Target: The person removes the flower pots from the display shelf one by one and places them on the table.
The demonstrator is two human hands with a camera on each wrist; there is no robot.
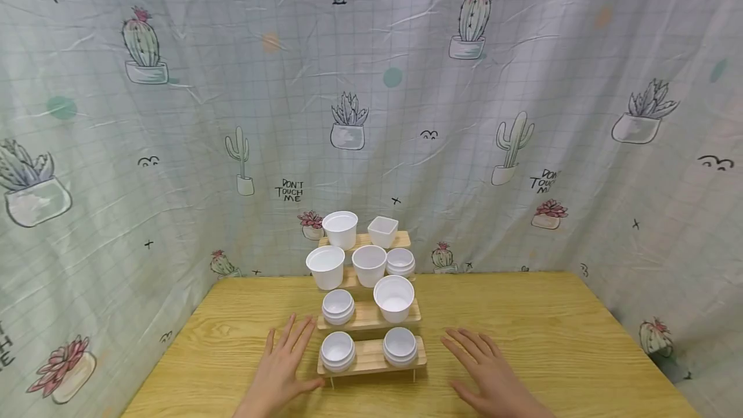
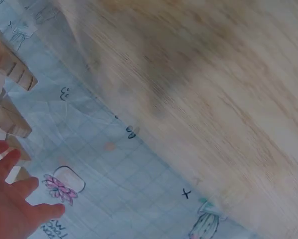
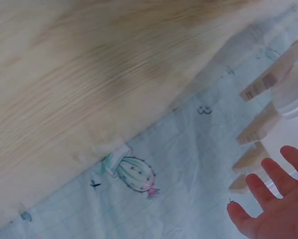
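I have both hands flat on the counter (image 1: pixel 522 315), the left hand (image 1: pixel 284 366) and right hand (image 1: pixel 493 376) either side of the stepped wooden rack (image 1: pixel 371 357), fingers spread and holding nothing. To lift a white cup (image 1: pixel 338 350) cleanly, I judge a light rim pinch best, keeping clear of its neighbour (image 1: pixel 400 346). Every cup I can see into looks empty.

A tiered wooden rack (image 1: pixel 371 358) of upright white pots (image 1: pixel 338 349) stands mid-table.

Cactus-print curtain (image 1: pixel 174 115) backdrop (creased), light wooden table (image 1: pixel 551 328)
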